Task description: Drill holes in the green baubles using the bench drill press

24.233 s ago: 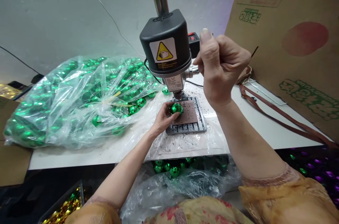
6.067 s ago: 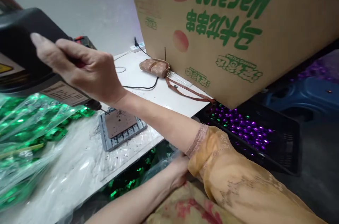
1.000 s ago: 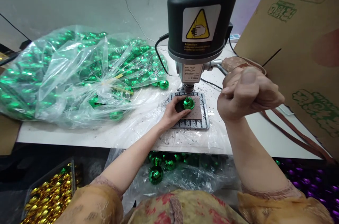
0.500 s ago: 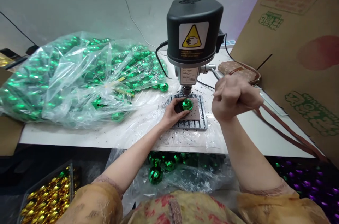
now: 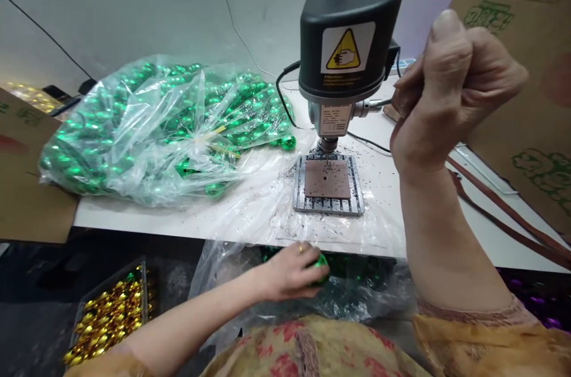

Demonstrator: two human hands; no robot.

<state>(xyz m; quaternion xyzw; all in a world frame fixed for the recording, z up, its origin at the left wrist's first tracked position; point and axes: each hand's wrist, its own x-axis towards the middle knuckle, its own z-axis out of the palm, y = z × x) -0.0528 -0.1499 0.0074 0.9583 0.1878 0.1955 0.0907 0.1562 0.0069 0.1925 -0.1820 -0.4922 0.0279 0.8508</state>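
Below the table's front edge, my left hand (image 5: 298,272) is closed around a shiny green mirror ball (image 5: 320,270), over the clear plastic bag (image 5: 357,297) with more green balls in it. My right hand (image 5: 446,88) is raised in a fist at the right of the drill press (image 5: 350,50), closed on the end of its feed lever (image 5: 379,103); the grip itself is hidden by the fingers. Under the drill's chuck (image 5: 329,144), a brown pad (image 5: 328,179) with a small hole lies on the slotted metal base (image 5: 330,207), with dark shavings scattered around.
A big clear bag of green balls (image 5: 165,127) covers the table's left part. Cardboard boxes stand at the left (image 5: 35,181) and right (image 5: 535,121). Gold balls fill a crate (image 5: 107,317) at the lower left. A brown strap (image 5: 504,210) lies on the right.
My left hand has moved from the drill base down to below the table edge with a green ball. My right hand has risen with the lever. The pad is now uncovered.
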